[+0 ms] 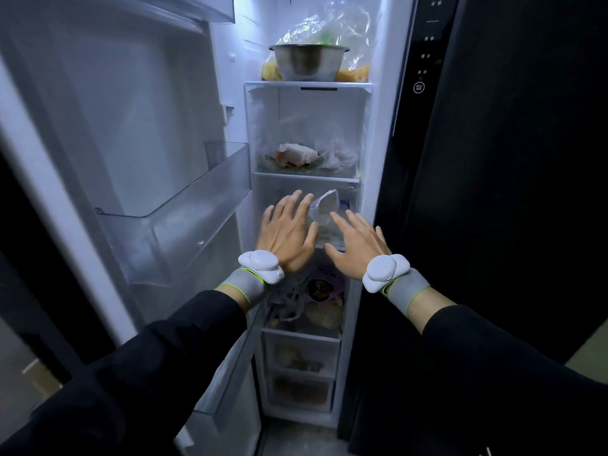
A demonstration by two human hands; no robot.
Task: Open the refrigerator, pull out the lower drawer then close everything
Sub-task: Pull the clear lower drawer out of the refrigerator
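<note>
The refrigerator (309,205) stands open, its left door (125,153) swung wide and its lit compartment straight ahead. The lower drawer (301,393) sits pushed in at the bottom, below another drawer (301,353). Both hands hover in front of the middle shelves, palms forward: the left hand (288,236) and the right hand (357,246) have fingers spread, holding nothing. A steel bowl (308,60) rests on an upper shelf.

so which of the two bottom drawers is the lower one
The bottom drawer, at the compartment floor, directly beneath the other drawer. Both look shut.
</note>
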